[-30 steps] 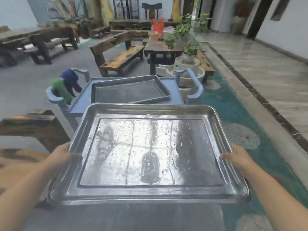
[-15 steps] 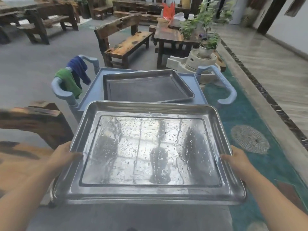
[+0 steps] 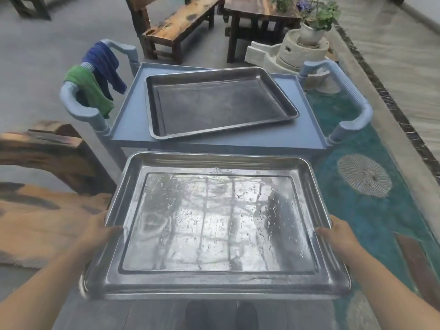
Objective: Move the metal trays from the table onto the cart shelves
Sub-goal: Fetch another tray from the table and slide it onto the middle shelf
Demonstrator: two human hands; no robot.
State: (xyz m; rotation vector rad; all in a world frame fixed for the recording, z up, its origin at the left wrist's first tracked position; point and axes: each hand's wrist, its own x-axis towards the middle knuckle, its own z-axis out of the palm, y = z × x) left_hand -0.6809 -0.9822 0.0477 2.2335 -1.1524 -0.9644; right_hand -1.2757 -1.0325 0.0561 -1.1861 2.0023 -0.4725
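– Tray (image 3: 214,222) hangs in the air just in front of you, on the near side of the cart (image 3: 357,115), between your two hands and not yet on a shelf.

– Your left hand (image 3: 100,232) and right hand (image 3: 338,234) pinch its left and right rims. Each thumb lies over the rim. The other fingers are under the metal, so how they lie I cannot tell.

– Hold it level, I think. The bottom carries drops (image 3: 273,210) of water, and they will run if you tilt it.

– A second tray (image 3: 219,103) lies a little crooked on the top shelf (image 3: 133,132). You may set yours on it, corners matched, or bend to a lower shelf; those are hidden from here.

– Put the far edge down first, then draw your fingers out.

– It looks shiny and rectangular, with a raised rim and round corners, and it mirrors a window grid.
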